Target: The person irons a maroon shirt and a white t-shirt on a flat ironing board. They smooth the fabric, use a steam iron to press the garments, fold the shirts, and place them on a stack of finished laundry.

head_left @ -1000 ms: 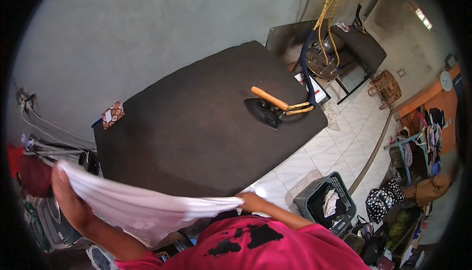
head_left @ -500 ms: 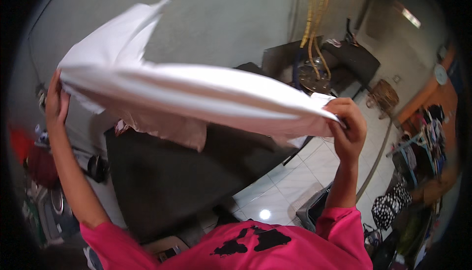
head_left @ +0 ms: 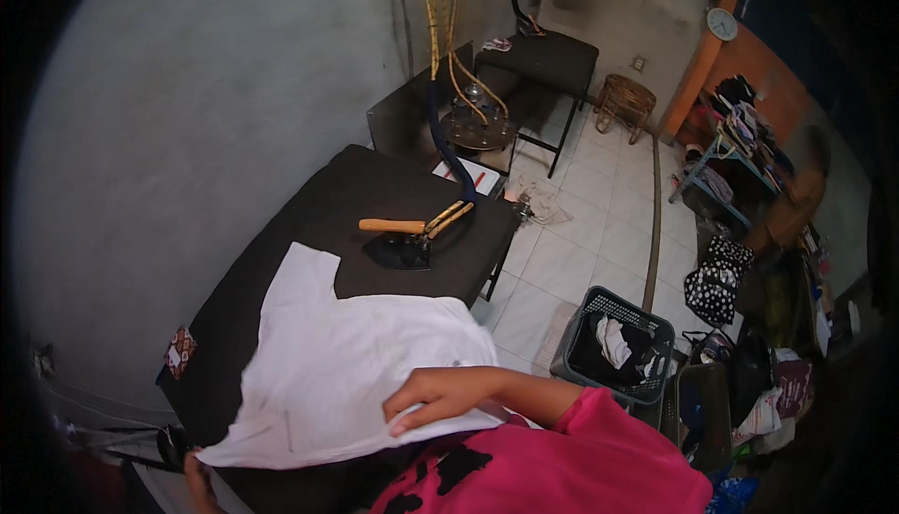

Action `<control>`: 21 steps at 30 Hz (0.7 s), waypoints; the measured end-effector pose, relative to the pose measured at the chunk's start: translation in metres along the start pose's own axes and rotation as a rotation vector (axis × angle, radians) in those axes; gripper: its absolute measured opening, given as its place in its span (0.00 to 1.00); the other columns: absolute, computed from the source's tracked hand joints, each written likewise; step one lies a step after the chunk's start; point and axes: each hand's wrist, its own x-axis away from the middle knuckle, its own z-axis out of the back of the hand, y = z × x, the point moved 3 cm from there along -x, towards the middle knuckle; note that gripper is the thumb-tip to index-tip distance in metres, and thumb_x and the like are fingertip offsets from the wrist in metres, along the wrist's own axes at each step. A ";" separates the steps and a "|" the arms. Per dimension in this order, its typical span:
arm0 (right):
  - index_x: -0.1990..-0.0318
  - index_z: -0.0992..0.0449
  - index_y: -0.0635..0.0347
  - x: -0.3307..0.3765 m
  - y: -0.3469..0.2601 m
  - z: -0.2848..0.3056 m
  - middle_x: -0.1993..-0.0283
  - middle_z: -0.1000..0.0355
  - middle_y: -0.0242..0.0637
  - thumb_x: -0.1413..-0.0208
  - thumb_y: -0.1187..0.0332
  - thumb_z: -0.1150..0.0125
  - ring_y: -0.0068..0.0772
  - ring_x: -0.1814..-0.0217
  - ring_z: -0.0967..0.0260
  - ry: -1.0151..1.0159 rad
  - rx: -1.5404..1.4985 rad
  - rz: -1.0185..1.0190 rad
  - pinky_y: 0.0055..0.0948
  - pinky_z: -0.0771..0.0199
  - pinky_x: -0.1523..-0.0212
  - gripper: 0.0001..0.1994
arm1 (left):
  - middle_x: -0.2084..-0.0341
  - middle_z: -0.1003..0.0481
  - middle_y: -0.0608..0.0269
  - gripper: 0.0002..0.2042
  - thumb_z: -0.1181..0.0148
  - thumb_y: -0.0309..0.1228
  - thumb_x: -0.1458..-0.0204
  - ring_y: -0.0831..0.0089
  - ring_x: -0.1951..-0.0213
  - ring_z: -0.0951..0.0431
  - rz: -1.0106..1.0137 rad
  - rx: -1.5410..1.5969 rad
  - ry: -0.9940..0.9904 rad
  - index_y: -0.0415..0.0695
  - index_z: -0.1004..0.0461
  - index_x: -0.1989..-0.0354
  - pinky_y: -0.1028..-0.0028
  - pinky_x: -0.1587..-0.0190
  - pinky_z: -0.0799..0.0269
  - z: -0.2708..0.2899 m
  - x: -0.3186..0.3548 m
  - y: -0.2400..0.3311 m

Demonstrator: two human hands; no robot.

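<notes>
A white garment (head_left: 346,364) lies spread on the dark ironing table (head_left: 375,196). My right hand (head_left: 440,394) rests flat on its near right edge, fingers apart. My left hand (head_left: 195,472) is low at the left, gripping the garment's near left corner; most of that hand is hidden. A black iron with a wooden handle (head_left: 405,238) stands on the table beyond the garment, its cord running up toward the back.
A dark laundry basket (head_left: 613,345) with clothes stands on the tiled floor at the right. A small table with a round tray (head_left: 478,125) and another dark table (head_left: 548,55) are behind. Bags and clothes pile at the far right.
The garment was held up in the air between both hands; it now lies spread on the table, with my right hand pressing on it.
</notes>
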 end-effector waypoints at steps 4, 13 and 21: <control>0.57 0.27 0.64 -0.029 0.148 -0.010 0.62 0.26 0.44 0.37 0.62 0.44 0.41 0.58 0.28 0.111 0.151 -0.248 0.38 0.30 0.53 0.12 | 0.68 0.25 0.65 0.13 0.51 0.41 0.40 0.67 0.64 0.24 0.170 -0.401 0.087 0.45 0.26 0.66 0.65 0.61 0.30 -0.009 0.002 -0.061; 0.41 0.34 0.57 0.041 0.314 0.050 0.34 0.41 0.52 0.46 0.59 0.37 0.55 0.28 0.48 0.795 1.141 -0.797 0.57 0.53 0.29 0.27 | 0.62 0.26 0.57 0.13 0.50 0.38 0.41 0.60 0.59 0.26 0.147 -0.682 0.007 0.41 0.28 0.59 0.62 0.55 0.32 -0.162 -0.039 -0.101; 0.54 0.30 0.55 0.075 0.300 0.070 0.51 0.29 0.49 0.50 0.65 0.38 0.54 0.52 0.27 0.626 0.654 -0.748 0.47 0.27 0.52 0.15 | 0.56 0.26 0.50 0.16 0.48 0.36 0.43 0.55 0.54 0.27 0.199 -0.925 0.054 0.37 0.29 0.52 0.59 0.50 0.33 -0.129 -0.041 -0.089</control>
